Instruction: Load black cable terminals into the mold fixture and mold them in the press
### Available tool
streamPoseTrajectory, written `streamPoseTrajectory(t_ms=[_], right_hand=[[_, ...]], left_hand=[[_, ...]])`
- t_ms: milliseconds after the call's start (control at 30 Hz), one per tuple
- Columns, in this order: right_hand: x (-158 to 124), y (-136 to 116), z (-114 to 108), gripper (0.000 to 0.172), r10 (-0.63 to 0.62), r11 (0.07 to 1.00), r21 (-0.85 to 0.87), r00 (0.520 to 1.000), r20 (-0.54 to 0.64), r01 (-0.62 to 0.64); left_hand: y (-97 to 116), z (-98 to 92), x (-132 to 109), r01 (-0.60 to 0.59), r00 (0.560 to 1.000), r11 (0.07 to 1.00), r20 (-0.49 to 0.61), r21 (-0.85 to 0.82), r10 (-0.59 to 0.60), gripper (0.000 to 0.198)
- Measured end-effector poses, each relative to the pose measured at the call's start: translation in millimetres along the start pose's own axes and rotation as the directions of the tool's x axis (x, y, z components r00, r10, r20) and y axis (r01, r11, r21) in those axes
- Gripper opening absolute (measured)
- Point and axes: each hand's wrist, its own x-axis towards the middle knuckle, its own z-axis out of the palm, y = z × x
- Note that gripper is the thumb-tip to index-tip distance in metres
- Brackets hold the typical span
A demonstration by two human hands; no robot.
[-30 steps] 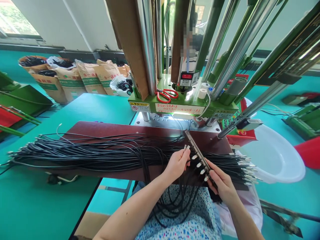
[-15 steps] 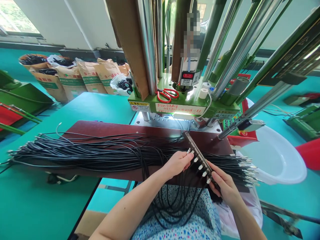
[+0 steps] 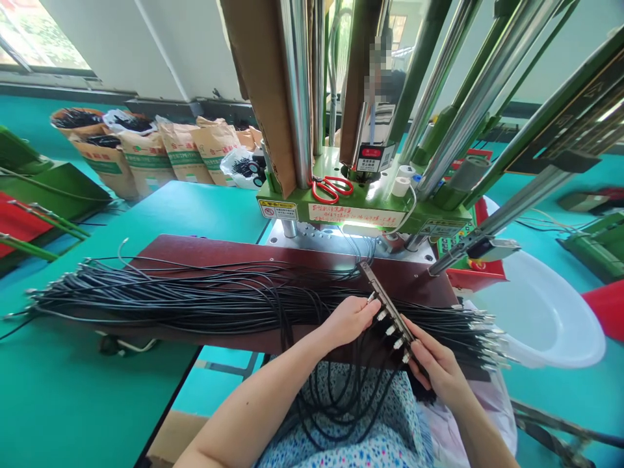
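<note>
Workshop: teal floor; printed paper sacks (image 3: 146, 162) stand by the far wall, beyond a teal table (image 3: 214, 205).
Work surface: a dark red-brown board (image 3: 168, 250) in front of a green press (image 3: 363, 198).
Left hand: the left hand (image 3: 347, 320) comes in low over the cables, wrist nearly straight, thumb and fingers pinched on a silver connector (image 3: 372, 298) against the near edge of the metal bar.
Right hand: the right hand (image 3: 437, 365) is clamped round the lower end of the metal bar (image 3: 385, 300), which slants from upper left to lower right, above the board.
Plugs on the bar: four silver plugs (image 3: 390, 330) sit in a row along its near edge, between the two hands; their black cords (image 3: 336, 416) loop down over the lap.
Cable bundle: long black cables (image 3: 195, 299) lie across the board, passing under the bar and partly hidden by the left hand.
Around: red-handled scissors (image 3: 331, 189) rest on the press; a white basin (image 3: 556, 318) stands to the right, near a red tray (image 3: 480, 276).
Since a second ago: the left fingers, then holding two connector ends off the bar, now touch it; the row of four and the right hand's grip remain.
</note>
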Motion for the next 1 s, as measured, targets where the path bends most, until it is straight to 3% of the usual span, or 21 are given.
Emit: streamPoseTrajectory(t_ms=[133, 267, 367, 567, 733, 833, 1000], right_hand=[[-2, -6, 4, 0.052, 0.028, 0.994, 0.106, 0.994, -0.107, -0.016], [-3, -7, 5, 0.050, 0.024, 0.990, 0.142, 0.994, -0.108, -0.008], [-3, -4, 3, 0.049, 0.027, 0.991, 0.135, 0.995, -0.096, -0.014], [-1, 7, -5, 0.053, -0.011, 1.000, -0.013, 0.999, 0.044, 0.012], [2, 10, -7, 0.056, -0.021, 0.993, -0.111, 0.990, 0.141, 0.037], [1, 5, -3, 0.059, -0.008, 0.993, -0.114, 0.993, 0.120, 0.022], [-6, -8, 1, 0.059, 0.022, 0.998, -0.051, 1.000, -0.017, -0.023]], left_hand=[[13, -13.7, -1, 0.023, 0.998, 1.000, 0.064, 0.008, -0.023, 0.054], [19, -20.4, -2, 0.110, 0.979, 0.993, 0.175, -0.042, -0.101, 0.054], [19, -20.1, -2, 0.124, 0.976, 0.990, 0.191, -0.074, -0.108, 0.055], [12, -25.2, 0, 0.150, 0.966, 0.969, 0.239, -0.196, -0.101, 0.056], [4, -26.2, 2, 0.154, 0.973, 0.963, 0.202, -0.220, -0.109, 0.055], [5, -25.3, 3, 0.166, 0.973, 0.972, 0.190, -0.164, -0.135, 0.053], [14, -27.6, 0, 0.167, 0.965, 0.986, 0.208, -0.002, -0.162, 0.039]])
